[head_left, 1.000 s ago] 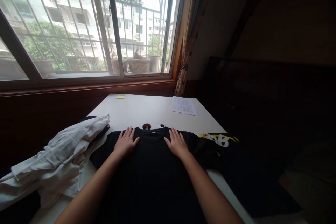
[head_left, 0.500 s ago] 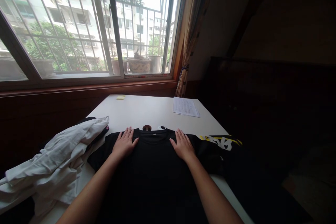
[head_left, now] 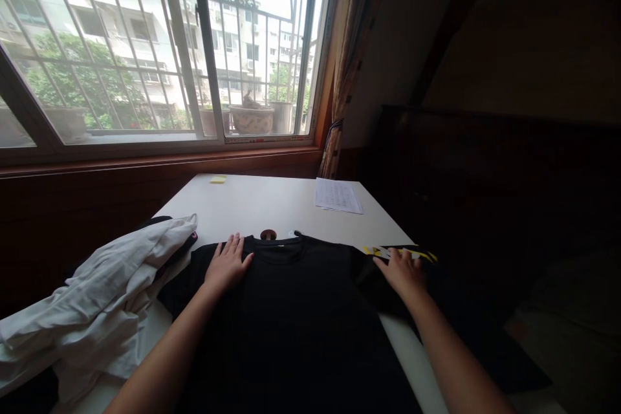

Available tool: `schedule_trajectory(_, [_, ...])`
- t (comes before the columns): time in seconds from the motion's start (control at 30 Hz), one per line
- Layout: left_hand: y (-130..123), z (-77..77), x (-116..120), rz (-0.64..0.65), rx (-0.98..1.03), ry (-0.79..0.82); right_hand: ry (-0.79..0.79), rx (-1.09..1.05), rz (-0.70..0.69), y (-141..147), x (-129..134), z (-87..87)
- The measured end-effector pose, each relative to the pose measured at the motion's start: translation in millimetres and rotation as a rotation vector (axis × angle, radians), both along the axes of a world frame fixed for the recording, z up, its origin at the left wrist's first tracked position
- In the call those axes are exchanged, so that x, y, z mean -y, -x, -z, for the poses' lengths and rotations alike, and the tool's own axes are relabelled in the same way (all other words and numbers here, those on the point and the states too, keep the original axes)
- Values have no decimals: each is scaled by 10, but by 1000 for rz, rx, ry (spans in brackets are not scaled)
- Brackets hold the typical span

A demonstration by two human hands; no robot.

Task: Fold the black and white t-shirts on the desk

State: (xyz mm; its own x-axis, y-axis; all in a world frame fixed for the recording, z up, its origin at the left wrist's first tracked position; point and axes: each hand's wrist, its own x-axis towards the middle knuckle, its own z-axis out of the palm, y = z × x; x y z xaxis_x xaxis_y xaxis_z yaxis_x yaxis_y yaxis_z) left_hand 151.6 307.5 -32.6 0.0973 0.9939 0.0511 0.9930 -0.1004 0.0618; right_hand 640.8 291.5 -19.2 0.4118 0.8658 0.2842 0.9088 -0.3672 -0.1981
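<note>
A black T-shirt lies spread on the white table, its collar toward the window. My left hand rests flat on the shirt's left shoulder beside the collar, fingers stretched out. Over at the right sleeve is my right hand, fingers apart and slightly bent, at the edge of a dark garment with a yellow and white print. Whether it pinches any cloth does not show; it looks laid on top.
The white table bears printed sheets and a yellow sticky note. A round cable hole lies just beyond the collar. Crumpled white clothing is heaped at the left. A barred window and tied curtain stand behind.
My right hand has moved right, from the shirt's right shoulder out to the sleeve and the printed garment. My left hand stays on the left shoulder. The view has shifted slightly.
</note>
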Motion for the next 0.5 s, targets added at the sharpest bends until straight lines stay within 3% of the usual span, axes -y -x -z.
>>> schedule_trajectory(0.1, [3, 2, 2, 2, -3, -7, 66, -236, -16, -318, -11, 67])
schedule_trajectory(0.2, [3, -8, 9, 0, 0, -6, 46, -358, -51, -418, -22, 108])
schedule_trajectory(0.37, [0, -35, 24, 0, 4, 8, -52, -473, -102, -319, 13, 79])
schedule_trajectory(0.5, [1, -32, 25, 1, 3, 0, -189, -471, -147, -131, 76, -90])
